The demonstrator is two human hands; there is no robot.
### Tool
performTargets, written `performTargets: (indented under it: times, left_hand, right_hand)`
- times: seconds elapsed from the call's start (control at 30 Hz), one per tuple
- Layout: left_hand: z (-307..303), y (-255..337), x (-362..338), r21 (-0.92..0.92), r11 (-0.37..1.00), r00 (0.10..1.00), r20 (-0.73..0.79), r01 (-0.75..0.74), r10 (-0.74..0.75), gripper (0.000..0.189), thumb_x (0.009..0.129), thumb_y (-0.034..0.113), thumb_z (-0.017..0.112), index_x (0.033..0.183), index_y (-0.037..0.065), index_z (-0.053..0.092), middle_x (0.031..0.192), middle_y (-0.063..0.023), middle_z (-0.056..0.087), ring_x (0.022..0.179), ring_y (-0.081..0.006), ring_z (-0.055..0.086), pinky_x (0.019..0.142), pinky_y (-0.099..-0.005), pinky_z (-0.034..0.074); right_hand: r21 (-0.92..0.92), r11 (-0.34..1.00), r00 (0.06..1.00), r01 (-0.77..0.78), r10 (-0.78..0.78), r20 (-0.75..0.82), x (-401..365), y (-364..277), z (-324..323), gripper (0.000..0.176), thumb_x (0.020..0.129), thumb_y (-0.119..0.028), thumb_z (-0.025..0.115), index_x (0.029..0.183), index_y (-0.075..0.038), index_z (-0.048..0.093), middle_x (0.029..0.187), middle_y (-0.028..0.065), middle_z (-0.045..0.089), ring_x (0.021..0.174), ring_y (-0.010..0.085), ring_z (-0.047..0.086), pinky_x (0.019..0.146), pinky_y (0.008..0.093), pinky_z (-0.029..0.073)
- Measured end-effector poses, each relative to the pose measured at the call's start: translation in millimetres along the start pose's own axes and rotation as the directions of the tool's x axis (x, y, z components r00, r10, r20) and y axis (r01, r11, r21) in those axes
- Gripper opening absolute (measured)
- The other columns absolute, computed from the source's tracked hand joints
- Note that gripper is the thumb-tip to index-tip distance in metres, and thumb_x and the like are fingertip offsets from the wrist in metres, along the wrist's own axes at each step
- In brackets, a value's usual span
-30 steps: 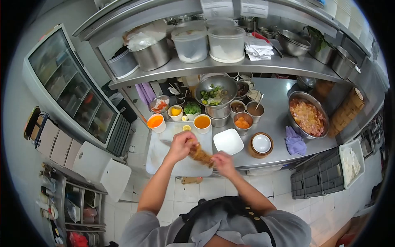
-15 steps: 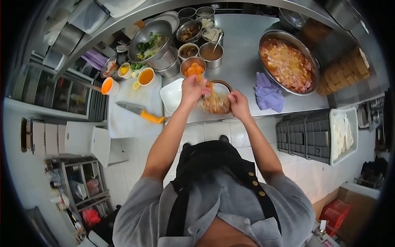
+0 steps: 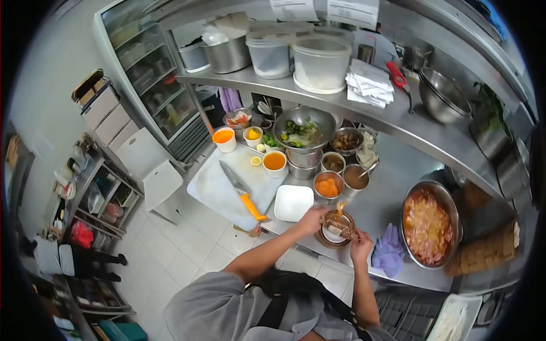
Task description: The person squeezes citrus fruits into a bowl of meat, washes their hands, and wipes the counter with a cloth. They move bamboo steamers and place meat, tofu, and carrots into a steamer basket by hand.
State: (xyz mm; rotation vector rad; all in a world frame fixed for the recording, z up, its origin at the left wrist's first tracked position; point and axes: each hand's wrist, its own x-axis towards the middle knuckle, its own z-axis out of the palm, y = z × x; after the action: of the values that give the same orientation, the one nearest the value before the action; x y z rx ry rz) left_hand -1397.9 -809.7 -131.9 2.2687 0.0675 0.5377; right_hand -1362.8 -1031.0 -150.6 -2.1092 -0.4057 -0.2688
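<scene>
Brown food (image 3: 341, 225) is pinched by the left hand (image 3: 311, 219) in a bowl (image 3: 328, 238) at the counter's (image 3: 387, 190) front edge, just beside a white plate (image 3: 293, 203). Its other end is touched by the right hand (image 3: 361, 245) (whether it is gripped there cannot be told).

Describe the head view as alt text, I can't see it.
Seen from above, a person's left hand and right hand meet over a small bowl of brown shredded food on a steel counter. A white square plate, an orange-handled knife on a cutting board and tubs of ingredients lie beyond.
</scene>
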Motion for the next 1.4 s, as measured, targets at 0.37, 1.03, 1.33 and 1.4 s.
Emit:
performTargets:
  times: [0.37, 1.03, 1.33, 1.4]
  left_hand:
    - [-5.1, -11.5, -2.5, -0.180, 0.954, 0.939, 0.207, -0.239, 0.275, 0.008, 0.069, 0.003, 0.060, 0.073, -0.001, 0.054, 0.075, -0.0153, 0.058, 0.070, -0.0318, 0.058, 0.061, -0.0372, 0.046]
    - [12.9, -9.3, 23.6, -0.265, 0.913, 0.946, 0.179, 0.312, -0.271, 0.014, 0.072, 0.003, 0.065, 0.086, 0.002, 0.064, 0.069, -0.0098, 0.064, 0.059, -0.0178, 0.061, 0.057, -0.0294, 0.049]
    - [-8.7, 25.9, 44.6, -0.135, 0.970, 0.972, 0.153, 0.201, -0.180, 0.004, 0.072, 0.001, 0.060, 0.076, 0.001, 0.057, 0.064, -0.0138, 0.060, 0.060, -0.0253, 0.060, 0.057, -0.0335, 0.046]
    - [-20.3, 29.3, 53.3, -0.065, 0.971, 0.936, 0.288, 0.229, -0.201, 0.009, 0.073, -0.001, 0.060, 0.082, 0.001, 0.058, 0.073, -0.0099, 0.064, 0.065, -0.0130, 0.060, 0.060, -0.0255, 0.046]
  right_hand:
    - [-0.138, 0.947, 0.952, 0.289, -0.270, 0.143, 9.1, -6.9, -8.2, 0.001, 0.071, 0.001, 0.059, 0.071, 0.000, 0.060, 0.075, 0.0172, 0.059, 0.074, 0.0349, 0.057, 0.064, 0.0419, 0.047]
    - [0.211, 0.956, 0.944, -0.204, 0.135, 0.301, 77.2, -7.0, 19.7, 0.007, 0.073, -0.007, 0.057, 0.076, -0.002, 0.062, 0.066, 0.0122, 0.062, 0.061, 0.0197, 0.060, 0.058, 0.0320, 0.047]
    - [0.330, 0.863, 0.864, -0.383, 0.208, 0.458, 85.3, -28.3, 21.5, 0.010, 0.076, -0.005, 0.063, 0.084, 0.001, 0.061, 0.069, 0.0067, 0.062, 0.060, 0.0134, 0.058, 0.056, 0.0267, 0.047]
    - [0.309, 0.950, 0.937, -0.045, -0.068, 0.344, 83.6, -41.3, 24.2, 0.018, 0.070, -0.015, 0.066, 0.082, -0.003, 0.064, 0.072, 0.0127, 0.064, 0.065, 0.0200, 0.061, 0.063, 0.0302, 0.049]
